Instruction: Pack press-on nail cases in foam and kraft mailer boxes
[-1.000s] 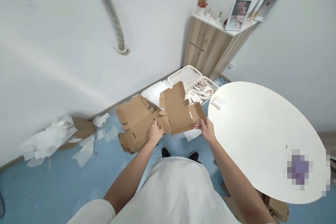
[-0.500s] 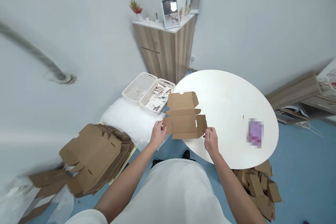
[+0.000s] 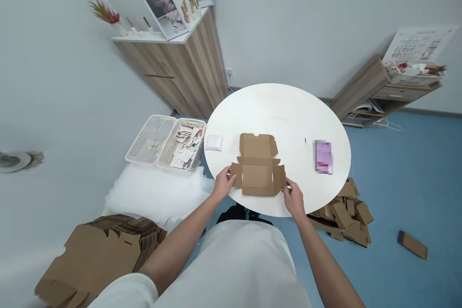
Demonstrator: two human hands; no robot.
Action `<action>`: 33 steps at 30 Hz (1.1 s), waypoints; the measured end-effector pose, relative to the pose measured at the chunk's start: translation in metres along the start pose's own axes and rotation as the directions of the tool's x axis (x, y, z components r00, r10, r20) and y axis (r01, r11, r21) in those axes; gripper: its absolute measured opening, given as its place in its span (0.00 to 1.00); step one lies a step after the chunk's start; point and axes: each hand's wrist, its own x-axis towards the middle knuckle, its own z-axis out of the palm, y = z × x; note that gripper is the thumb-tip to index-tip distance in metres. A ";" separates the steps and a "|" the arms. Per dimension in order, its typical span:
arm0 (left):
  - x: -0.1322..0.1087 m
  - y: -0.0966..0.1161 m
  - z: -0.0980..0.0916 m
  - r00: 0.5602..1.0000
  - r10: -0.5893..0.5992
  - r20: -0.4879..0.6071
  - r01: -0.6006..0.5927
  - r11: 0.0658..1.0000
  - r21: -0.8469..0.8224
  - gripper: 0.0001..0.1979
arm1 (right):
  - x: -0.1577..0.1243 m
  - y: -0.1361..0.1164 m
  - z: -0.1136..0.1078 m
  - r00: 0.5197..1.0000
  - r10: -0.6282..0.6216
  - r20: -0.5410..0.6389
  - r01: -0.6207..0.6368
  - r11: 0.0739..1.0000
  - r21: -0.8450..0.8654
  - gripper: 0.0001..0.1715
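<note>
An unfolded brown cardboard box blank is spread out over the near part of the white oval table. Its left side flap is gripped by my left hand, fingers closed at the edge. My right hand pinches the right side flap at its outer edge. The flaps nearest my hands stand slightly raised. On the table to the left lies a small white packet. Farther right is a purple packet, blurred out.
A stack of flat cardboard blanks stands at lower left, beside white foam sheets. An open white basket holds sachets. Folded boxes lie piled on the floor at right, with one box apart. A wooden cabinet stands behind.
My view has turned to the right. The cardboard blank, held in both hands, has come from the table's left edge to over the tabletop. The white packet is now visible.
</note>
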 end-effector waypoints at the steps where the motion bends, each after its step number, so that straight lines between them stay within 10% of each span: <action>1: 0.004 -0.002 0.001 1.000 -0.009 -0.002 0.009 1.000 -0.006 0.20 | -0.001 0.001 0.002 1.000 0.019 -0.006 -0.019 1.000 0.011 0.24; 15: 0.039 -0.008 0.016 0.993 0.054 0.101 -0.048 0.997 -0.060 0.19 | 0.001 -0.004 0.002 0.978 0.115 -0.173 -0.130 0.988 -0.082 0.26; 22: 0.014 0.000 0.012 0.892 0.419 0.167 -0.449 0.859 0.246 0.32 | 0.006 0.000 -0.008 0.959 0.082 -0.270 -0.145 0.963 -0.225 0.32; 26: 0.000 0.005 0.023 0.783 0.463 0.415 -0.601 0.737 0.311 0.28 | 0.033 -0.005 -0.017 0.977 0.068 -0.202 -0.118 0.961 -0.250 0.31; 33: -0.002 0.006 0.044 0.803 0.392 0.449 -0.577 0.702 0.418 0.23 | 0.095 -0.019 -0.019 0.980 0.200 -0.010 -0.200 0.977 -0.069 0.30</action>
